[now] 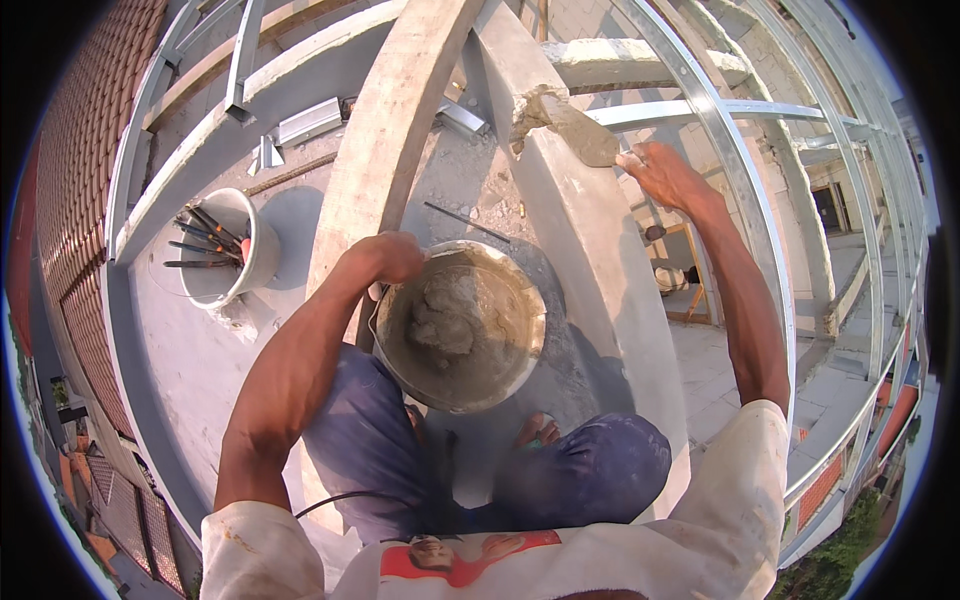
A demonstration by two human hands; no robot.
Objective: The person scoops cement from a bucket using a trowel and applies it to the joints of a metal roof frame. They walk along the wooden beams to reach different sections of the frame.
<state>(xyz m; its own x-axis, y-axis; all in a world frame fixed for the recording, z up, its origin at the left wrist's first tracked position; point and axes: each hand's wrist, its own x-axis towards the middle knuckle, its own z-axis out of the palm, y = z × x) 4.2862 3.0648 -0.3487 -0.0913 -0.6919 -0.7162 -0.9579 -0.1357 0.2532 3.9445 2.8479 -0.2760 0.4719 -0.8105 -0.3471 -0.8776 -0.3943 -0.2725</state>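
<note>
My right hand (665, 178) is closed round the handle end of a trowel (588, 138), out to the right at arm's length. The trowel's blade lies against a rough, broken-looking patch (530, 112) on the top of a pale concrete beam (590, 250). In front of my knees stands a bucket (538, 335) with wet grey mortar (445, 318) heaped inside. My left hand (395, 257) is closed at the bucket's upper left rim, beside a wooden beam (362, 150). Its fingertips are partly hidden.
A white bucket (265, 250) of hand tools stands at the left. Metal framing (750, 180) rises along the right, with a lower level visible through it. A thin rod (465, 222) and metal offcuts (310, 122) lie ahead. Roof tiles (95, 170) slope at far left.
</note>
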